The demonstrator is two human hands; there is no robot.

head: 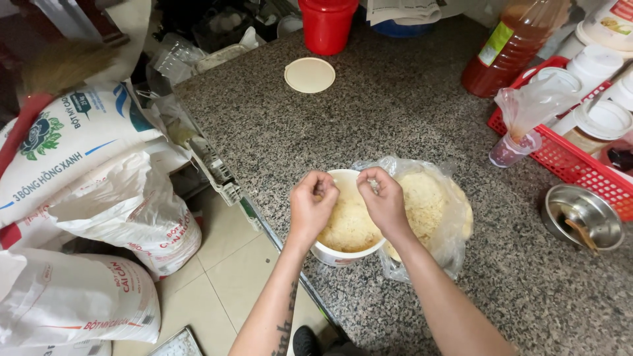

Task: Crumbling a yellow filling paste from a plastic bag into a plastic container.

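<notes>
White tub (343, 247) of pale yellow crumbs (346, 227) is sitting at the worktop's (409, 112) front-left edge, touching a clear bag (438, 211) of the same crumbs. Left hand (312, 204) and right hand (384, 201) are both curled, pinching crumbs over the tub. Best rubbing low inside the rim, lest bits spill over the edge.

The one camera sits on the person's head and looks steeply down, from near, at the table (409, 112) and floor (217, 277).
</notes>
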